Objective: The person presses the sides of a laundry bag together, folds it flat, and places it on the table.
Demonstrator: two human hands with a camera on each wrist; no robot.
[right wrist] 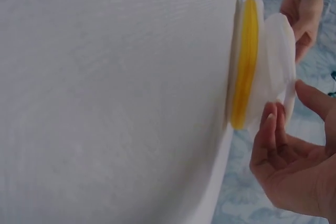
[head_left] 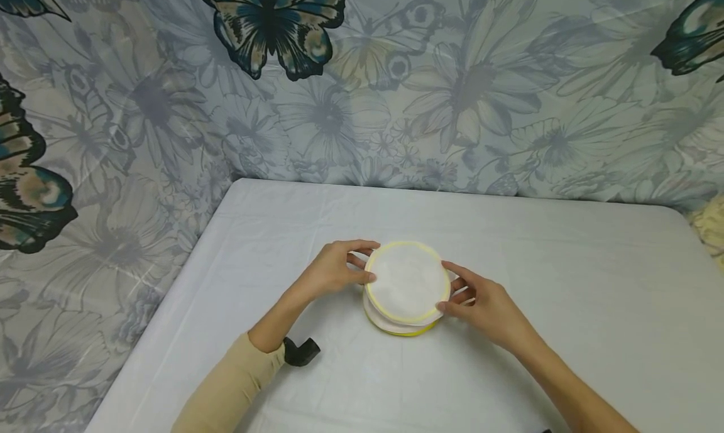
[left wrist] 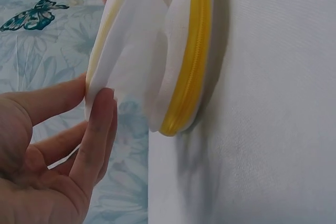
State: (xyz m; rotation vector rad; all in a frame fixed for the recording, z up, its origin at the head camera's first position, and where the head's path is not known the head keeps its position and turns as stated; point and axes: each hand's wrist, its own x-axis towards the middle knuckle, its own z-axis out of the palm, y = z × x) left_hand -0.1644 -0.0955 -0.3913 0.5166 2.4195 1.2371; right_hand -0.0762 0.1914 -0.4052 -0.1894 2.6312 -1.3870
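Observation:
A round white fabric pouch [head_left: 408,282] with pale yellow edging stands over the middle of the table, its top disc raised above a lower one. A bright yellow zipper [left wrist: 191,66] runs round the lower part, close to the tabletop in both wrist views. My left hand [head_left: 339,266] pinches the left edge of the top disc between thumb and fingers. On the opposite edge, my right hand [head_left: 477,301] pinches the same disc, thumb near the front. White folds of sheer fabric hang between the top disc and the zippered base.
A white cloth covers the table [head_left: 565,251]. Behind and to the left hangs a grey floral curtain [head_left: 334,112] with butterflies. A black piece [head_left: 301,352] sits at my left wrist by the beige sleeve [head_left: 232,383]. Pale yellow fabric [head_left: 711,229] shows at the far right.

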